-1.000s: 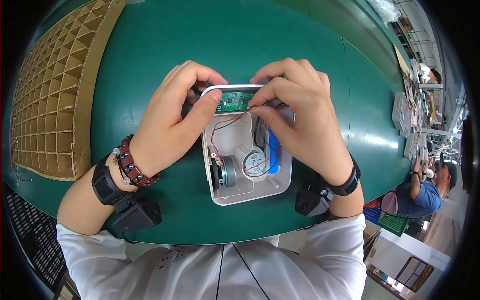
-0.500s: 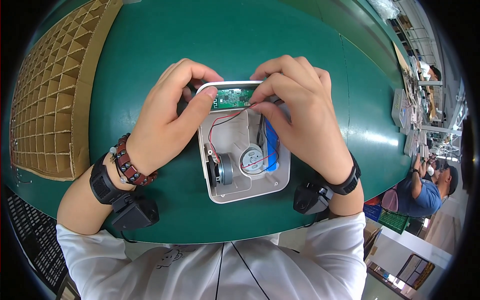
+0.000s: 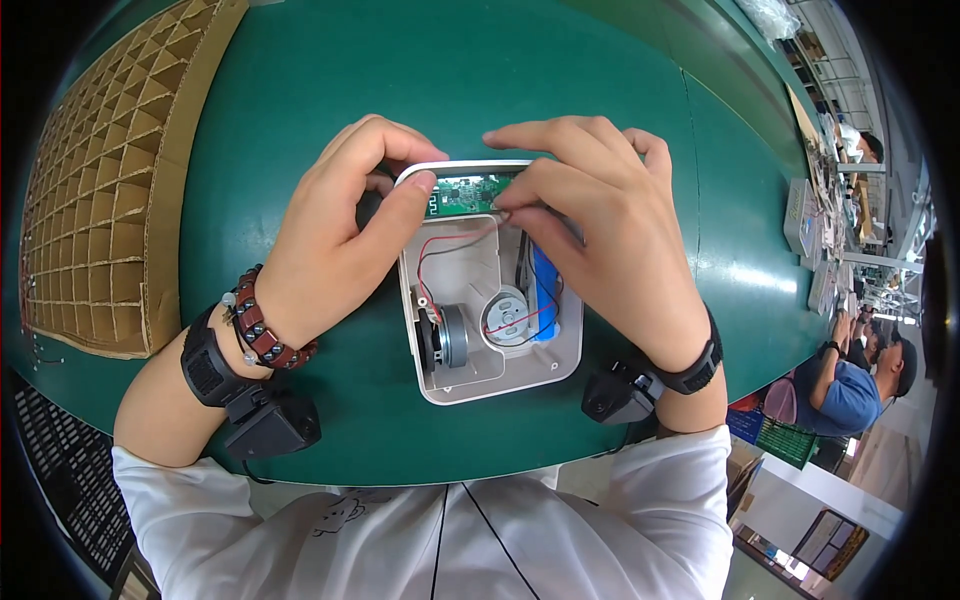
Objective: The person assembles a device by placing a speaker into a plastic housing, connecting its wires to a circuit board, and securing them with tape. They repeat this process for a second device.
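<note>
While both hands are working over the green table (image 3: 300,90), an open white plastic housing (image 3: 487,375) is lying flat on it near the person's chest. Inside are sitting a small grey motor (image 3: 450,337), a round silver disc (image 3: 507,317), a blue cylindrical battery cell (image 3: 545,292) and thin red and black wires (image 3: 440,252). At the housing's far end a green circuit board (image 3: 468,193) is resting. The left hand (image 3: 335,235) is curling around the housing's far left corner, its thumb pressing on the board's left edge. The right hand (image 3: 600,220) is pinching the board's right edge between thumb and forefinger, its other fingers lying close together. A cardboard divider grid (image 3: 90,180) is lying at the left.
</note>
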`<action>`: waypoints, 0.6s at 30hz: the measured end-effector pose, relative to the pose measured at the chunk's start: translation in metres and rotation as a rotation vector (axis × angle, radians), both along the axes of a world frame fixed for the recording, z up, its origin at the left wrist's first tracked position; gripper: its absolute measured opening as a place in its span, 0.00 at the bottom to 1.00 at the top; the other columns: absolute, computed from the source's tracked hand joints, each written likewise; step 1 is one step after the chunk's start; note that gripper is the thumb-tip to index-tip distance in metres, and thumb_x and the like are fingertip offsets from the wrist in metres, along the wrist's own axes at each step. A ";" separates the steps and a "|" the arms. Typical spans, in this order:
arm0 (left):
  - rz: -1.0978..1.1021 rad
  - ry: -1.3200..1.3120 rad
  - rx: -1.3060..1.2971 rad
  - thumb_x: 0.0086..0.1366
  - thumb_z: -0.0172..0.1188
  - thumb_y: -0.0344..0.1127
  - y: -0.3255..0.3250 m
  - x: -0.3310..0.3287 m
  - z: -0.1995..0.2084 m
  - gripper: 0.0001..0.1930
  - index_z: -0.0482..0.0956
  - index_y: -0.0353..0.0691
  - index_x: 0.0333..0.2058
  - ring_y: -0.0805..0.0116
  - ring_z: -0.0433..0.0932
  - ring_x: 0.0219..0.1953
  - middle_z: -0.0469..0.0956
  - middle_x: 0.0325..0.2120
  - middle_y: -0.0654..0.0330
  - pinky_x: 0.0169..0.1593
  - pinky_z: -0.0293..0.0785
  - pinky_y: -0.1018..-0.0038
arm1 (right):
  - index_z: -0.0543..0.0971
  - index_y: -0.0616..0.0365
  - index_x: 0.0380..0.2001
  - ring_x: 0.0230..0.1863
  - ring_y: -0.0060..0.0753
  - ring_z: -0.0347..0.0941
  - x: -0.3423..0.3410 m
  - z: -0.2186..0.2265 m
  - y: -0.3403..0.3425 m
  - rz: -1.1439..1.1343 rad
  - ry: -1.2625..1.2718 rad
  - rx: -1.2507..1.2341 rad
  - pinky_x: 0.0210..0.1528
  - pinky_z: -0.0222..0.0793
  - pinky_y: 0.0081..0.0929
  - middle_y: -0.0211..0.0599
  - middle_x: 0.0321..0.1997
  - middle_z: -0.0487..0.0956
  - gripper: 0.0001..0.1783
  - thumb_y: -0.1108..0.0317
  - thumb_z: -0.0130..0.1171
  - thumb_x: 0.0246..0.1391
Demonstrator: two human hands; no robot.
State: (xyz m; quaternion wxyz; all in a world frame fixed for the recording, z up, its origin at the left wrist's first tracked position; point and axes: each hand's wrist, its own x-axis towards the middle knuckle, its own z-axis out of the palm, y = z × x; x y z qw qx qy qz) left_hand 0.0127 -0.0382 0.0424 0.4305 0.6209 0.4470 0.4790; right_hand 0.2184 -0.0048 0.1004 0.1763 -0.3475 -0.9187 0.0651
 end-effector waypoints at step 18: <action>0.013 0.038 0.031 0.65 0.51 0.26 -0.001 -0.001 0.000 0.04 0.71 0.33 0.37 0.71 0.74 0.35 0.72 0.35 0.58 0.40 0.71 0.76 | 0.79 0.54 0.28 0.68 0.52 0.54 0.011 -0.003 0.004 0.059 -0.077 -0.106 0.65 0.48 0.54 0.36 0.64 0.67 0.05 0.70 0.64 0.44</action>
